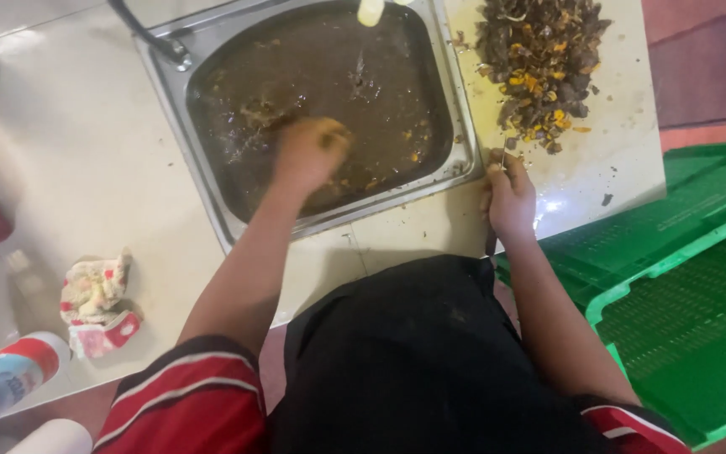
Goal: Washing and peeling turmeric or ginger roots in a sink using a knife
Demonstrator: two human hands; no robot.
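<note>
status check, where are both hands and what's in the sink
Left hand down in the sink, in murky brown water; grip unclear. Right hand closed on the counter edge. Pile of dark scraps on the counter right of the sink.

The left hand (311, 151) is smeared with motion blur over the murky brown water in the sink (464, 126), so its fingers and grip cannot be made out. The top edge cuts off the pale object (370, 10) above the sink and the dark scrap pile (541, 67). The spray can (6, 374) is cropped at the left edge.
</note>
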